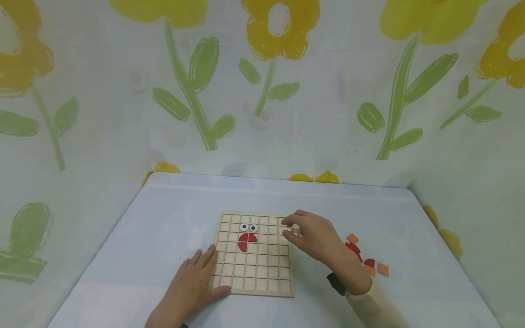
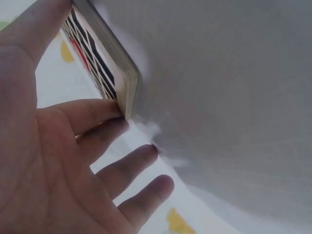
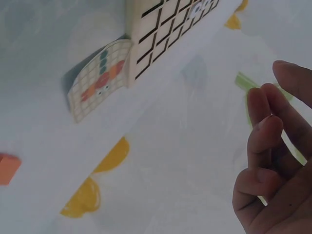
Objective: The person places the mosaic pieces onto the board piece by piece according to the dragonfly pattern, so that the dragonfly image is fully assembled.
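A wooden grid board (image 1: 262,273) lies on the table, bearing two eye tiles (image 1: 244,227) and three red quarter-circle pieces (image 1: 243,247) in its upper cells. My left hand (image 1: 193,280) rests at the board's left side, fingers spread and thumb at the near edge. In the left wrist view, fingertips touch the board's rim (image 2: 127,92). Above the board's right edge hovers my right hand (image 1: 317,234), its fingers loosely bent with nothing between them in the right wrist view. Beside the board is a pattern card (image 3: 97,80) with a coloured figure, mostly hidden behind that hand in the head view.
Right of the right forearm lie several loose pieces: orange squares (image 1: 383,269) and red curved pieces (image 1: 369,263). A dark object (image 1: 336,283) shows at the right wrist. Behind the white table (image 1: 184,196) hangs a flower-patterned curtain (image 1: 311,123).
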The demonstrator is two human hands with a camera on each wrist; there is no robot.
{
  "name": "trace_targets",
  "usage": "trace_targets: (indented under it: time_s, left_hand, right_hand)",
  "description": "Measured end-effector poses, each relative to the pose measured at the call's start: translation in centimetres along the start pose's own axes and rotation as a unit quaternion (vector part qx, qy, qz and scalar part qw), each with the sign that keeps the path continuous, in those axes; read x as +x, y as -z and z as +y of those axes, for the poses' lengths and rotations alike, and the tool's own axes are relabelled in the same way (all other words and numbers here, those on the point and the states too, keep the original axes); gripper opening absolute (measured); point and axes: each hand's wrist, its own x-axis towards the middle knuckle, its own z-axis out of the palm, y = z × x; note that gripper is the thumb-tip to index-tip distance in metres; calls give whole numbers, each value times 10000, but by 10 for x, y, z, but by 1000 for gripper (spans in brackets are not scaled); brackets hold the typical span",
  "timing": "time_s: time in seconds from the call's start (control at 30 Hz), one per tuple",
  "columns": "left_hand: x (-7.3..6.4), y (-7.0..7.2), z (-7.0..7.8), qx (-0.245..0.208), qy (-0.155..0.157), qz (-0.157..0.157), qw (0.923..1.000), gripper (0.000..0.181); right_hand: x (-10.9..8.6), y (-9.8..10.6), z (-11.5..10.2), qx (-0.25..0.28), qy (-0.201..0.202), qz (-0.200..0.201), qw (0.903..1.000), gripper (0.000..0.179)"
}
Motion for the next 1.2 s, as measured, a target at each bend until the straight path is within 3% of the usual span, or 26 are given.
trace_targets:
  time_s: [0.2,0.4,0.67,0.93,1.03,1.2]
  left_hand:
    - [-1,1,0,35,-23,33,10000,98]
    - [0,0,0,69,8,-2,10000,99]
    - [2,1,1,85,52,-107,9999,101]
    - [2,0,-1,97,45,-127,9999,101]
    - [1,0,0,37,43,-110,9999,100]
    - [2,0,1,32,60,-115,9999,100]
  right_hand:
    - [-24,17,30,-176,-151,274,9994,19]
    - [-47,35,57,-423,-763,170,9960,23]
    - [-78,51,90,-492,-1468,-339,9874,28]
    - [-97,44,112,-353,-2087,-1197,9700,36]
    - [-102,39,119,-241,-2213,-1467,9638,32]
    - [-104,33,124,-322,-2174,-1557,9631,28]
